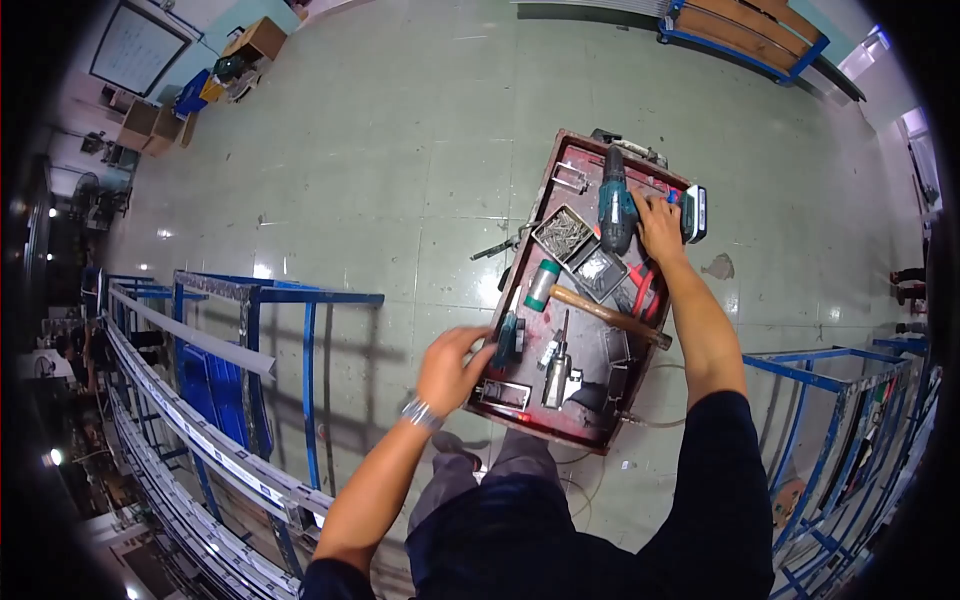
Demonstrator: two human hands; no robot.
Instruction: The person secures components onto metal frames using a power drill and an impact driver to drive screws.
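A red tool tray (572, 428) stands before me. My right hand (660, 228) is on the handle of a teal and black cordless drill (616, 205) at the tray's far end, its fingers curled round the grip. My left hand (455, 367) is at the tray's left edge, fingers apart, beside a small dark teal tool (509, 338). Between the hands lie a metal box of screws (563, 234), a second small box (599, 273), a hammer (605, 314) with a green and white head, red-handled pliers (643, 287) and a metal air tool (557, 378).
Blue metal frames with long profiles (215, 350) stand on the left. Another blue rack (800, 375) is on the right. A cart with brown boards (745, 38) is at the far right, and cardboard boxes (150, 125) are at the far left.
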